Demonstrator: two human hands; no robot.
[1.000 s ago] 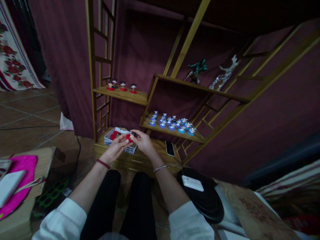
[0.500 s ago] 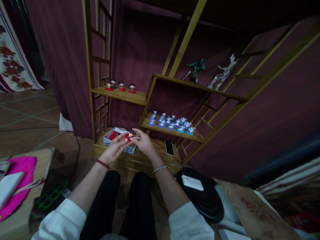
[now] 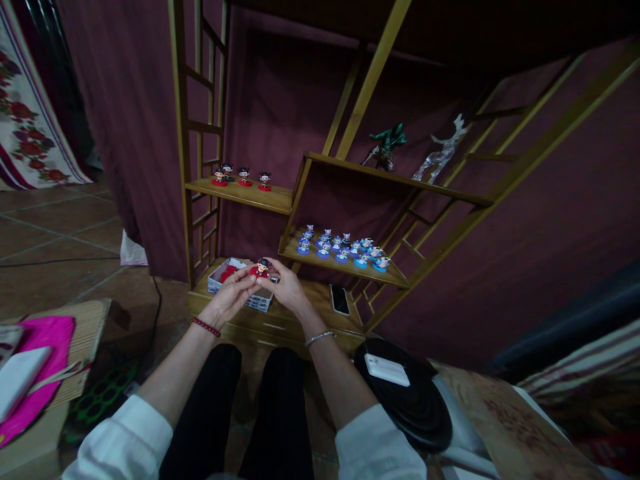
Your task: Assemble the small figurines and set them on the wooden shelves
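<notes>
Between my two hands is a small figurine (image 3: 262,267) with dark hair and a red base. My left hand (image 3: 231,297) grips it from the left, fingers closed at its base. From the right, my right hand (image 3: 286,285) pinches it with thumb and fingers. Behind and below them, a patterned white box (image 3: 260,303) with red pieces inside sits on the cabinet's low ledge, partly hidden by my hands. Several similar red-based figurines (image 3: 244,176) stand on the upper left shelf (image 3: 255,197).
Blue and purple figurines (image 3: 343,255) fill the middle shelf (image 3: 330,265). A green statuette (image 3: 386,147) and a clear deer figure (image 3: 441,150) stand higher up. A phone (image 3: 339,300) lies on the low ledge. At right, a white device (image 3: 387,369) rests on a black round seat (image 3: 425,413).
The figurine has turned slightly more upright in my hands. Both hands stay in nearly the same place, and the camera view has shifted a little.
</notes>
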